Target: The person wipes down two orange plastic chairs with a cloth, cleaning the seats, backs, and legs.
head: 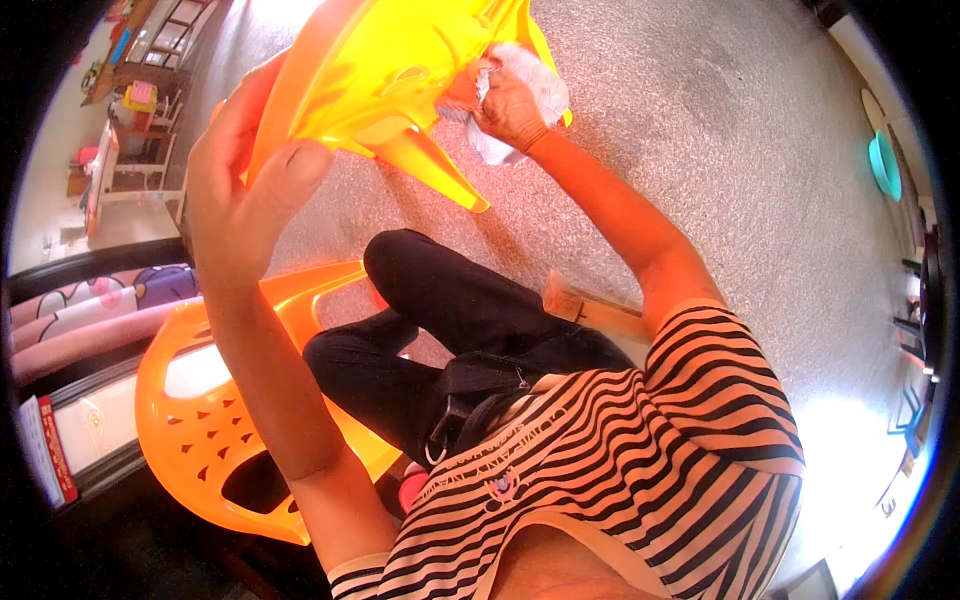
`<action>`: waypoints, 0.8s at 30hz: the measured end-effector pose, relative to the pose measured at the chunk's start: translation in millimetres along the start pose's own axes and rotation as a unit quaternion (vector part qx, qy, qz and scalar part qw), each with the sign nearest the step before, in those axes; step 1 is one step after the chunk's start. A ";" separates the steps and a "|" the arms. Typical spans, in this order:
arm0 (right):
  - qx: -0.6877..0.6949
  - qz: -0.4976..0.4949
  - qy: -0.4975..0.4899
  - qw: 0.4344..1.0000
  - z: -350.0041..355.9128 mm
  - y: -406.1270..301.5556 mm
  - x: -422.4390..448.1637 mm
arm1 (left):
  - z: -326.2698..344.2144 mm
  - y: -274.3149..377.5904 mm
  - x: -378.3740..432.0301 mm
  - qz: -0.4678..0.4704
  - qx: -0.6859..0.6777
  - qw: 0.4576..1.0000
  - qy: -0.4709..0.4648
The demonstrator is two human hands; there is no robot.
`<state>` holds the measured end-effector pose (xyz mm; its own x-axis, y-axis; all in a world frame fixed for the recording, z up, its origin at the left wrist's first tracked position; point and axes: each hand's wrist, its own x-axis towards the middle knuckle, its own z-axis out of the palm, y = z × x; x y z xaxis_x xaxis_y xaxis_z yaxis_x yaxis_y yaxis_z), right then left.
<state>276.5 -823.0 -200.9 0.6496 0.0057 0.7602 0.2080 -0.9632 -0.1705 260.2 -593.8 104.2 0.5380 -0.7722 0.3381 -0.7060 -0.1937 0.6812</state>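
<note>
A yellow plastic chair (352, 82) is tipped over in front of me, one of its legs (435, 169) pointing down toward the floor. My left hand (251, 161) grips its curved orange-tinted rim, with the thumb on the near side and the fingers behind, partly hidden. In my right hand (510, 109) is a bunched pale cloth (544, 82), pressed against the chair near another leg. Part of the cloth hangs below the hand.
A second orange plastic chair (202, 420) with cut-out holes stands by my left arm. Near my knee lies a wooden piece (592, 304). A turquoise basin (885, 166) is at the far right. Rolled patterned fabric (105, 307) and wooden furniture (139, 165) are at the left.
</note>
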 end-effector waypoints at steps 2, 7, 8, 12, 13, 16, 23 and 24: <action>0.095 0.162 -0.024 0.982 52.2 3.8 -34.9 | -2.1 -0.9 -1.6 -0.032 -0.013 0.999 0.022; 0.415 0.647 0.055 0.638 104.4 57.4 -114.2 | -3.8 8.3 5.1 -0.040 0.031 0.999 0.008; 0.503 0.671 0.075 0.539 82.9 35.4 -97.4 | -10.5 2.2 -12.0 -0.071 0.045 0.996 0.022; 0.568 0.538 0.212 0.586 2.2 91.1 -48.9 | -9.2 -8.3 -11.1 -0.081 -0.009 0.996 0.026; 0.565 0.483 0.241 0.624 -25.5 97.0 -23.2 | -9.3 -12.9 -11.0 -0.089 -0.020 0.995 0.025; 0.467 0.237 0.307 0.795 -131.0 68.2 69.7 | -13.5 -15.2 -9.4 -0.044 0.004 0.999 0.014; 0.580 0.208 0.388 0.685 -114.5 30.2 92.4 | -8.4 -19.4 -2.6 -0.047 -0.032 0.998 0.014; 0.580 0.207 0.389 0.685 -113.5 28.9 92.0 | -8.6 -20.7 -2.6 -0.039 -0.028 0.999 0.011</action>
<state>259.3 -880.9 -64.7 0.3362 -0.7830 0.5233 0.8580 0.0256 -0.5130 277.4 -582.6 94.8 0.6003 -0.7429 0.2963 -0.6353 -0.2179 0.7409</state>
